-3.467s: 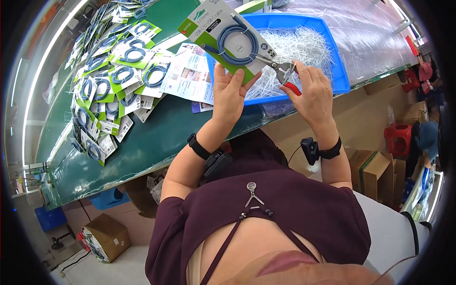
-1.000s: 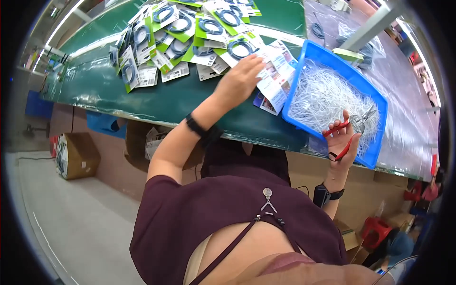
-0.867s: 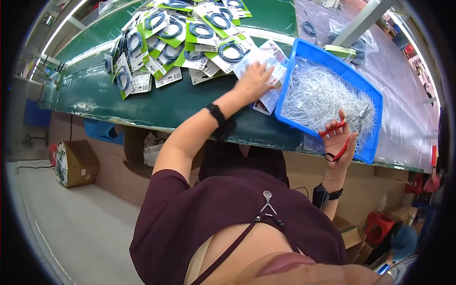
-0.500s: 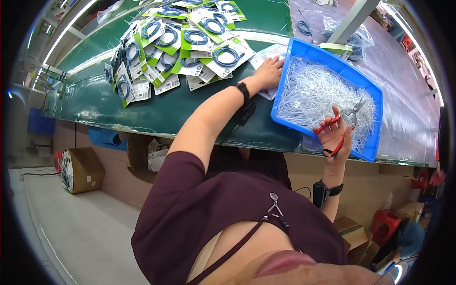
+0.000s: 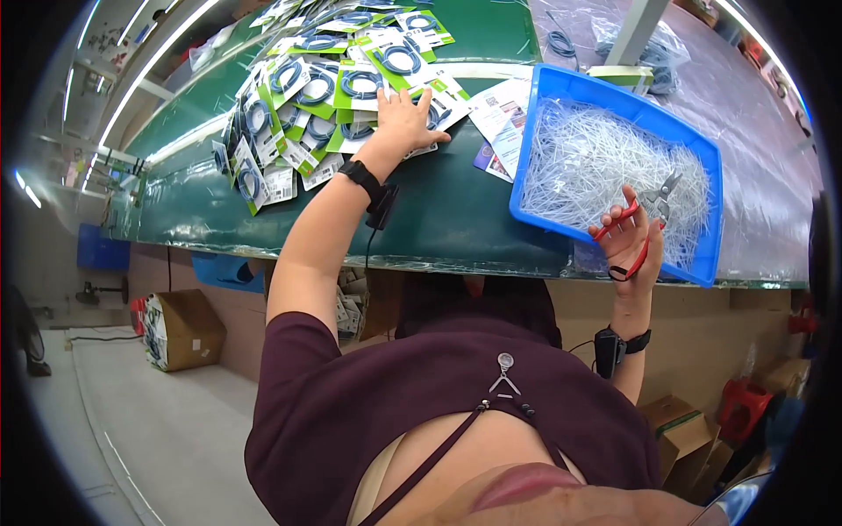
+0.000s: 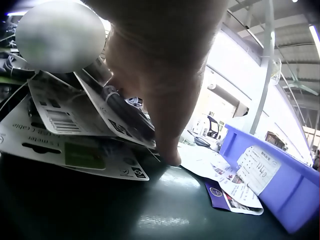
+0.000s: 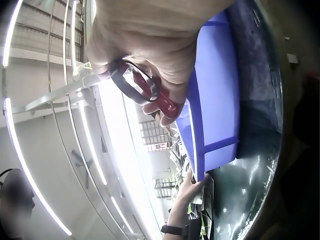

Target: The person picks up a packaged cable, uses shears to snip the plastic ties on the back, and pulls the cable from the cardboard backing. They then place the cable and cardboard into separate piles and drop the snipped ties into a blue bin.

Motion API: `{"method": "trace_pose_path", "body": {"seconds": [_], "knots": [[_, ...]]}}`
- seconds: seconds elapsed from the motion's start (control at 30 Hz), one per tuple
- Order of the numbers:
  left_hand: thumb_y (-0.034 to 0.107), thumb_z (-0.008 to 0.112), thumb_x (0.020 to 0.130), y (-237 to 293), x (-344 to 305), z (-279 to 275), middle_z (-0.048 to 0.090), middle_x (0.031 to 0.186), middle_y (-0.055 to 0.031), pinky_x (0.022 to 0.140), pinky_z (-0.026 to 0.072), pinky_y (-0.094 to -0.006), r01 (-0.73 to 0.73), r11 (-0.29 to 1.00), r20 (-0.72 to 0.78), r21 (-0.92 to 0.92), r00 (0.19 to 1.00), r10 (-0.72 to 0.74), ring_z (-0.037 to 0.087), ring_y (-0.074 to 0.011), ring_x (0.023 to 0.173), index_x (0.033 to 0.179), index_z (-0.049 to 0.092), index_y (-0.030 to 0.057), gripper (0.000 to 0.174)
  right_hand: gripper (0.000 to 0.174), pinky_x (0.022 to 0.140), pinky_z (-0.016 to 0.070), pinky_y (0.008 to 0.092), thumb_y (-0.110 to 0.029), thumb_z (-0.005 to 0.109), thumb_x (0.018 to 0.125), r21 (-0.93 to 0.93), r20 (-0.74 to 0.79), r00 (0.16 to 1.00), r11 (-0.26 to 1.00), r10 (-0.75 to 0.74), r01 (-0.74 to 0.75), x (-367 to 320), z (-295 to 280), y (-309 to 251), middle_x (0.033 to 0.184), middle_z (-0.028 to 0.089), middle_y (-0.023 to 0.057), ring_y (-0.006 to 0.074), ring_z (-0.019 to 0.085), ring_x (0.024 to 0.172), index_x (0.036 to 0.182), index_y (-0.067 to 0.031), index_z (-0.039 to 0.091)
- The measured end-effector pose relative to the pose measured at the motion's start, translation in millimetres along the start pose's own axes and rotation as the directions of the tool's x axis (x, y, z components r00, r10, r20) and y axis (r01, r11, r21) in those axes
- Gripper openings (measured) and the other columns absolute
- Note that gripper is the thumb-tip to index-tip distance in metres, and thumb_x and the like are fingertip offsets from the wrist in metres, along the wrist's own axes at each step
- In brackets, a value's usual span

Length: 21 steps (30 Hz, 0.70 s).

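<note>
My left hand [image 5: 403, 123], fingers spread, lies over a carded blue USB cable [image 5: 449, 98] at the near right of a pile of such cable packs [image 5: 303, 83]. In the left wrist view the thumb [image 6: 169, 145] comes down right at a card's edge, beside other cable cards [image 6: 60, 112]; the fingertips are hidden there. My right hand [image 5: 633, 241] holds red-handled snips [image 5: 653, 203], jaws parted, above the near side of the blue tray [image 5: 517, 188]. The right wrist view shows a red handle [image 7: 165, 104] and its dark loop in the palm.
White plastic offcuts [image 5: 596, 162] fill the tray. Printed sheets [image 5: 504, 123] lie between pile and tray. A grey post [image 5: 636, 35] and a bagged bundle of cable [image 5: 662, 66] stand behind it. The green table's front edge [image 5: 351, 260] runs before the body.
Earlier the left hand held up a cable pack with the snips at it. It then moved over the printed sheets, and now left to the pile. The right hand keeps the snips over the tray.
</note>
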<state>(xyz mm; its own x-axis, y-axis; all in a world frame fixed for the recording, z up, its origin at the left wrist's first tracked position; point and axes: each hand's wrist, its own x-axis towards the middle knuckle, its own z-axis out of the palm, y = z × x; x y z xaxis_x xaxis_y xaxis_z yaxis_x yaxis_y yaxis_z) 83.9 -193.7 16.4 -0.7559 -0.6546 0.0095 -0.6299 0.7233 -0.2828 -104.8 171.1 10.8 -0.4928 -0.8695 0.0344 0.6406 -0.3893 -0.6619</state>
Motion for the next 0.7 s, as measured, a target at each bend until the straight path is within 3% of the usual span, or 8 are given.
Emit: {"method": "trace_pose_path", "body": {"seconds": [0.2,0.27,0.3,0.33,0.4,0.43,0.53,0.7], "knots": [[0.068,0.06,0.078,19,-4,-21,0.053,0.125,-0.0204,0.103,0.0328,-0.058,-0.02,0.987,-0.146,-0.159,0.989,-0.004,0.053,-0.0369,0.116,0.143,0.035,0.0081,0.092,0.071,0.088,0.048,0.0406,-0.05,0.05,0.094,-0.144,0.02,0.997,0.987,-0.069,0.071,-6,9,-4,0.104,0.054,0.0079,0.0193,0.055,0.096,0.142,-0.0012,0.034],[0.069,0.054,0.082,32,-6,-37,0.05,0.13,-0.0198,0.102,0.0385,-0.0543,-0.098,0.242,-0.078,-0.965,0.993,0.092,0.053,-0.0364,0.116,0.144,0.033,0.0057,0.091,0.07,0.085,0.0487,0.0378,-0.047,0.057,0.091,-0.283,0.096,0.993,0.955,-0.062,0.088,-11,14,-7,0.102,0.056,0.0076,0.0185,0.056,0.096,0.14,-0.0005,0.038],[0.069,0.052,0.084,41,-10,-46,0.049,0.132,-0.0194,0.101,0.0413,-0.0525,-0.014,-0.33,-0.072,-0.944,0.984,0.164,0.053,-0.0362,0.117,0.144,0.032,0.0046,0.09,0.07,0.085,0.0487,0.0378,-0.047,0.057,0.091,-0.283,0.075,0.994,0.954,-0.078,0.096,-14,20,-6,0.102,0.056,0.0076,0.0185,0.056,0.096,0.14,-0.0005,0.038],[0.069,0.052,0.084,56,-18,-55,0.049,0.132,-0.0194,0.101,0.0413,-0.0525,-0.007,-0.334,-0.074,-0.943,0.979,0.19,0.053,-0.0362,0.117,0.144,0.032,0.0046,0.09,0.069,0.084,0.0478,0.0372,-0.044,0.061,0.089,-0.536,0.061,0.984,0.826,-0.168,0.174,-16,31,-5,0.101,0.056,0.0079,0.0193,0.056,0.094,0.139,-0.0007,0.04],[0.07,0.048,0.086,97,-38,-75,0.047,0.135,-0.019,0.099,0.0451,-0.0486,0.126,-0.722,-0.161,-0.68,0.936,0.314,0.053,-0.0357,0.119,0.145,0.031,0.004,0.09,0.068,0.083,0.0461,0.0359,-0.037,0.07,0.084,-0.904,0.094,0.941,0.369,-0.324,0.217,-16,48,-5,0.098,0.056,0.0086,0.0209,0.055,0.09,0.136,-0.0011,0.044],[0.07,0.046,0.087,112,-43,-82,0.046,0.136,-0.0188,0.099,0.047,-0.0467,0.22,-0.844,-0.213,-0.489,0.908,0.36,0.052,-0.0355,0.12,0.145,0.03,0.0037,0.089,0.068,0.083,0.0461,0.0359,-0.037,0.07,0.084,-0.909,0.07,0.937,0.365,-0.342,0.201,-15,52,-7,0.098,0.056,0.0086,0.0209,0.055,0.09,0.136,-0.0011,0.044],[0.072,0.046,0.085,144,-50,-89,0.045,0.138,-0.0194,0.1,0.0459,-0.0475,0.223,-0.866,-0.283,-0.447,0.883,0.374,0.05,-0.0367,0.122,0.145,0.03,0.0039,0.092,0.064,0.08,0.0452,0.0367,-0.028,0.077,0.077,-0.96,0.245,0.875,-0.234,-0.417,0.157,-13,52,-14,0.095,0.056,0.0109,0.025,0.054,0.087,0.128,-0.001,0.051],[0.074,0.047,0.083,161,-49,-91,0.044,0.139,-0.0186,0.102,0.0443,-0.0473,0.252,-0.888,-0.36,-0.384,0.845,0.395,0.048,-0.035,0.125,0.145,0.03,0.0049,0.094,0.063,0.079,0.0446,0.0374,-0.029,0.077,0.075,-0.945,0.21,0.862,-0.322,-0.461,0.058,-25,32,-19,0.094,0.055,0.0125,0.0278,0.054,0.087,0.125,-0.0007,0.052]]}}
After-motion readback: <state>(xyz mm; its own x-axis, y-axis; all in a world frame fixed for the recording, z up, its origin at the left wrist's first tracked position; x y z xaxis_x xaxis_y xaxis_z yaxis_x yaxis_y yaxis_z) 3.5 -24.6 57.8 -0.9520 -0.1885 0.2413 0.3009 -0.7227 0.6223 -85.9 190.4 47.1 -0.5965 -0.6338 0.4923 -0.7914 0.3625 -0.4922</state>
